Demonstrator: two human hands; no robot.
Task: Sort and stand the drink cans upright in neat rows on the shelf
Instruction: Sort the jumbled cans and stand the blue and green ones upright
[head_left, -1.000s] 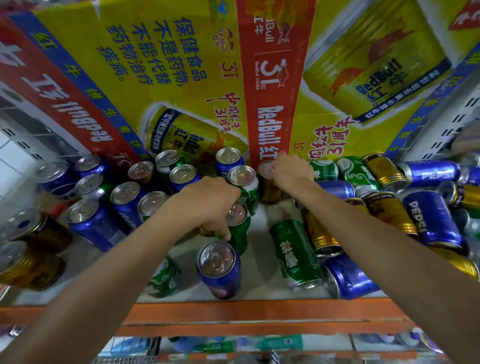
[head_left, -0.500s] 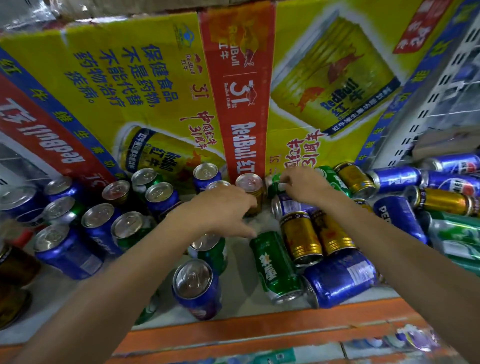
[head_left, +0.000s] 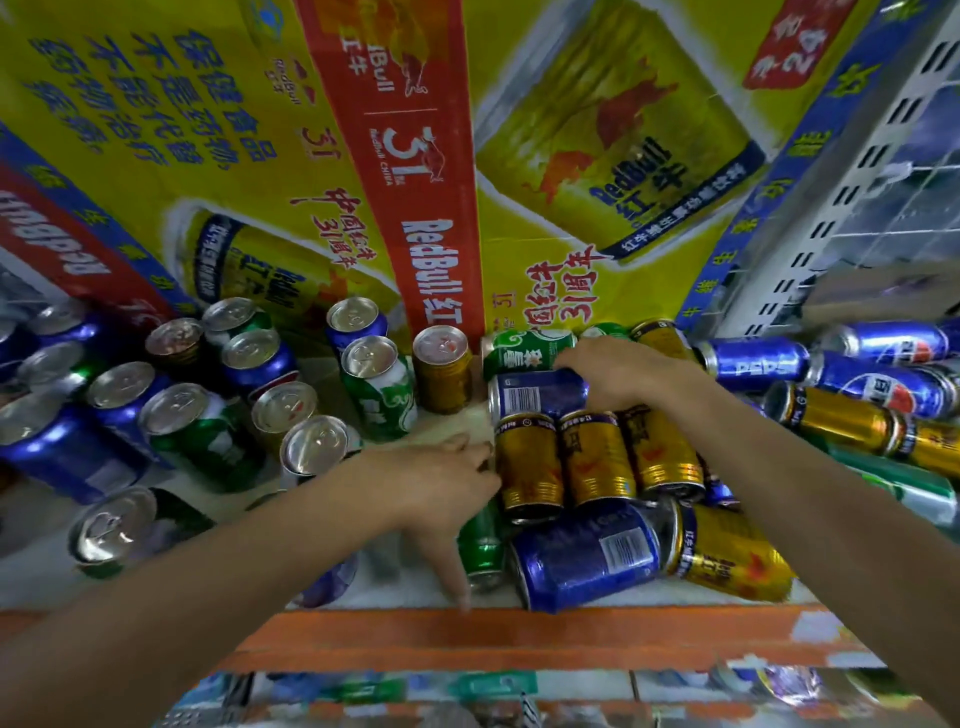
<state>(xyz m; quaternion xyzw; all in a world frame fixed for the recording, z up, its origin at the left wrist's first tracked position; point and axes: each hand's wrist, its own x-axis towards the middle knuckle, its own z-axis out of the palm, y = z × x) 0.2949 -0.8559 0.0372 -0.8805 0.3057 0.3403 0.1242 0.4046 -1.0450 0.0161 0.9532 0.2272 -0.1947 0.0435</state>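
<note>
Fingers (head_left: 569, 362) of right hand (head_left: 618, 374) curl over blue can (head_left: 535, 396), tips hidden.

Both your bare forearms are reaching in over the orange shelf edge (head_left: 519, 639), the left one coming from the lower left corner and the right one from the lower right. Your left hand (head_left: 439, 491) is hovering palm down just beyond that edge, its fingers (head_left: 475, 454) stretching straight away from it and the thumb pointing back down toward it; it is gripping nothing. Your right hand (head_left: 618, 374) is lying farther in from the edge, well past the left one, its fingers (head_left: 571, 364) curling over the side of a blue can (head_left: 535, 397); its thumb is hidden.
</note>
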